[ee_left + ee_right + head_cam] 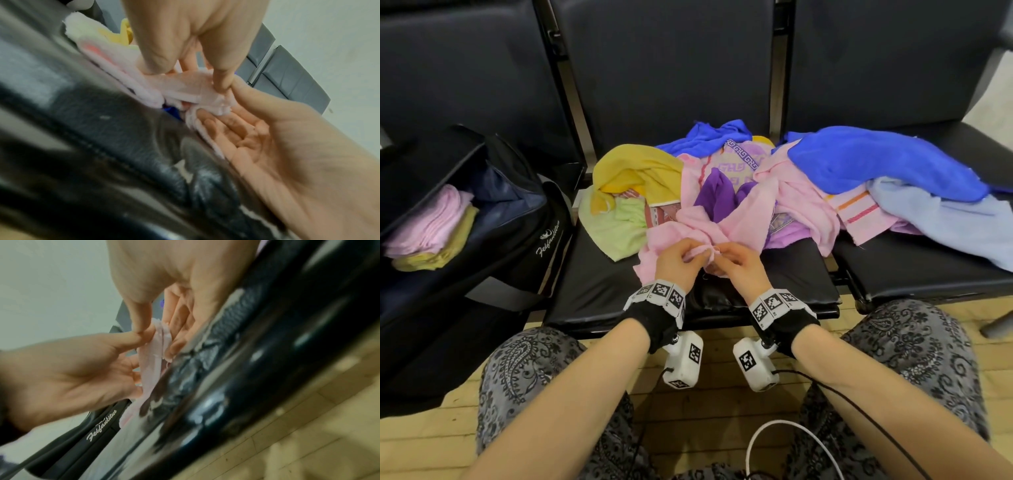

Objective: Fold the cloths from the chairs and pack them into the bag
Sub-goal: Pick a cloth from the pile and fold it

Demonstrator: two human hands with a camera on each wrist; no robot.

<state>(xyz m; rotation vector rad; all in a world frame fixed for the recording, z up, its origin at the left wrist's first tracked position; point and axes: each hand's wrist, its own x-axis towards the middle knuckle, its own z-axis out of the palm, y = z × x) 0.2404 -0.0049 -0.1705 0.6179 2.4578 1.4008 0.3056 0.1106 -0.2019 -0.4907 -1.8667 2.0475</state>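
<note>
My left hand [677, 256] and right hand [736, 262] pinch one edge of the pink cloth [743, 212]; its bulk trails far-right, the bag [524, 219] lies left.

My head view is bright and sharp, with soft, even light and faint shadows. Its edges bend. Both wrist views are blurry and smeared. White glare shines on the glossy black padded chair seat [257, 369] there.

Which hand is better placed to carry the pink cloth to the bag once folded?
Left hand, probably. Both hands pinch the pink cloth, but the bag sits open on the person's left, so the right hand would have to cross over.
</note>
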